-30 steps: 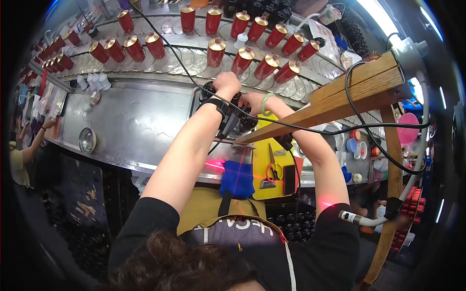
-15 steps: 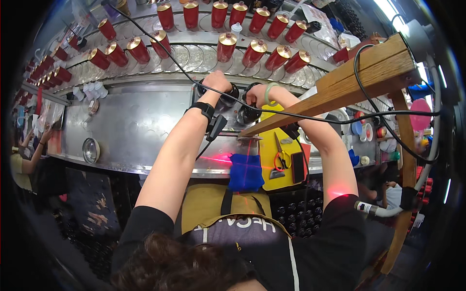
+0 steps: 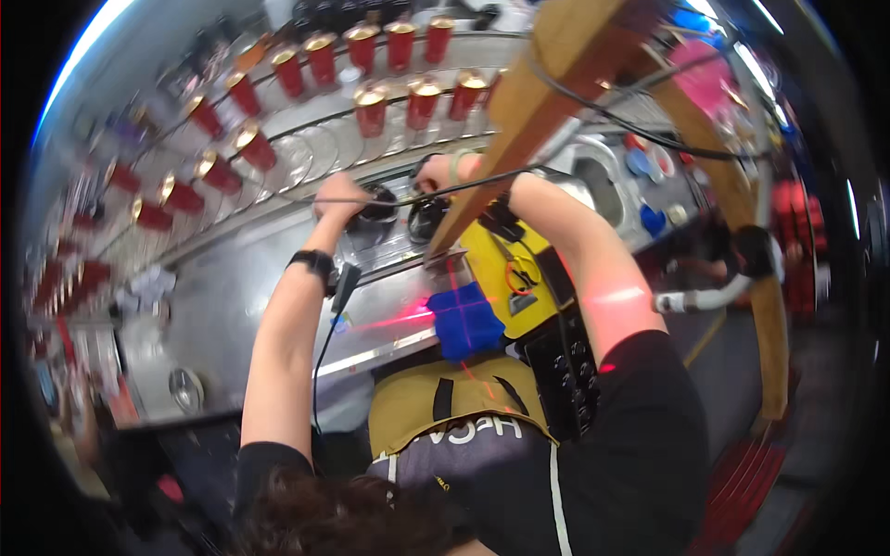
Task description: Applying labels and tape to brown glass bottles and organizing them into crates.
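Note:
Both my arms reach over a metal worktop (image 3: 232,306). My left hand (image 3: 338,196) is closed beside a rounded glossy black object (image 3: 379,205) at a shallow metal tray (image 3: 371,248); motion blur and the angle hide what its fingers hold. My right hand (image 3: 439,172), a pale bangle at its wrist, is curled over a second glossy black object (image 3: 427,221), whose kind I cannot make out. Just right of it, a wooden bar (image 3: 482,190) slants down toward the tray. Red laser lines cross a folded blue cloth (image 3: 466,320) at the worktop's front edge.
Red canisters with gold tops (image 3: 371,113) stand in curved rows on a conveyor (image 3: 315,153) beyond the worktop. A yellow board (image 3: 482,258) carries scissors (image 3: 521,275). A black cable (image 3: 640,130) crosses above. A metal bowl (image 3: 186,390) is at left.
The whole view has turned and blurred. My left hand has shifted left relative to the black objects, now at their outer side. My right hand stays on its black object.

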A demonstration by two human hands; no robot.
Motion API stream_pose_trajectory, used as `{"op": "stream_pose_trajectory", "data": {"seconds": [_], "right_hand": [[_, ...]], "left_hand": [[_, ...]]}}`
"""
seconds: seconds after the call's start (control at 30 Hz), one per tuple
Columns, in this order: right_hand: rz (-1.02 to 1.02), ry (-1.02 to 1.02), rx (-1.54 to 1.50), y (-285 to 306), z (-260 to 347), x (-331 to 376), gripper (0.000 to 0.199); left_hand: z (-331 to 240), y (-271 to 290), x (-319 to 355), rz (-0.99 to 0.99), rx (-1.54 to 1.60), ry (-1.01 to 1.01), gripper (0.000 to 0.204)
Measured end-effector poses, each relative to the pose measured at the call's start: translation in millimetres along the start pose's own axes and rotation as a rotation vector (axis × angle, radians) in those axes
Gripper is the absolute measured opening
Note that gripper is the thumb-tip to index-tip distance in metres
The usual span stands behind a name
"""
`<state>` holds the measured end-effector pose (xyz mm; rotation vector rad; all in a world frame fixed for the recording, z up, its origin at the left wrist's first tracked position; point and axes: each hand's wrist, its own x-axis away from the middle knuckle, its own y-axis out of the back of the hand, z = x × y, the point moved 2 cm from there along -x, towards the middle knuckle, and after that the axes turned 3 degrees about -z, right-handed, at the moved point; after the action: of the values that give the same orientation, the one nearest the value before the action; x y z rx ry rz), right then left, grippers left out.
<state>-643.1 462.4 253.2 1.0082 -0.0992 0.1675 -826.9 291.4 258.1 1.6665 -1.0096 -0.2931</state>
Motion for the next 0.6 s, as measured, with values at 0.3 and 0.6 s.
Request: {"op": "stream_pose_trajectory", "data": {"seconds": [0.3,0.6], "right_hand": [[-0.207,-0.682,-0.162,88,64,151,0.011],[-1.134,-0.873,-0.245,45,194,425,0.015]], "left_hand": [[37,-1,-48,0.223,0.405,-0.305,0.013],[8,90,77,0.374,0.195,-0.556,0.015]]}}
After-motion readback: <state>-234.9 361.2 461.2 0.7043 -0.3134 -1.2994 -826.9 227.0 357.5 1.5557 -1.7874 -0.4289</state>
